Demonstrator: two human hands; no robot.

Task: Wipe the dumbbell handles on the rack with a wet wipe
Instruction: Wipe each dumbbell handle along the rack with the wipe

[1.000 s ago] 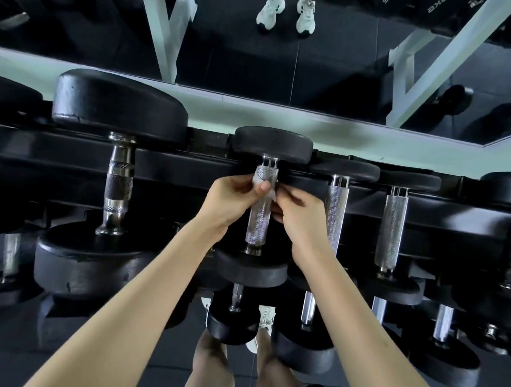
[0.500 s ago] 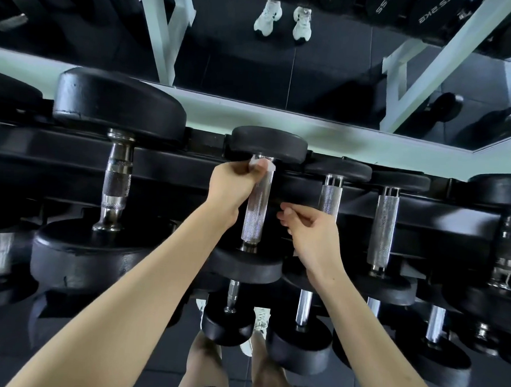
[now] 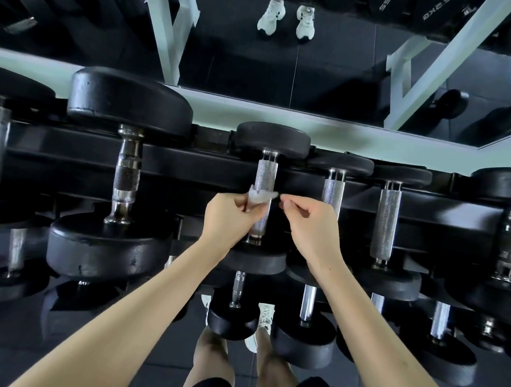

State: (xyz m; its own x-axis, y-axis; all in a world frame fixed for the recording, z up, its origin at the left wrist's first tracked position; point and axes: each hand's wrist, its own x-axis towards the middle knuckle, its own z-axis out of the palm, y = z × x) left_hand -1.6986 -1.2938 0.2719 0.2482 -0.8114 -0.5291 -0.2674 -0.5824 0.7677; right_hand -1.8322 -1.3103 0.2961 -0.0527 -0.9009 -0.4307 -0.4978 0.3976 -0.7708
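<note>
Dumbbell handles (image 3: 386, 218) lie across the rack (image 3: 190, 166). Near its left end, a thick handle (image 3: 127, 171) is left untouched. Mid-rack, the wet wipe (image 3: 260, 196) is pinched by the left hand (image 3: 229, 215) against a knurled handle (image 3: 266, 176) — the right hand (image 3: 312, 220), fingers curled, is just beside it, its hold not discernible. Handles toward the right end likely remain.

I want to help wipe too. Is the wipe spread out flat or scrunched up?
Scrunched up: the wet wipe is a small wad pinched in the left hand.
</note>
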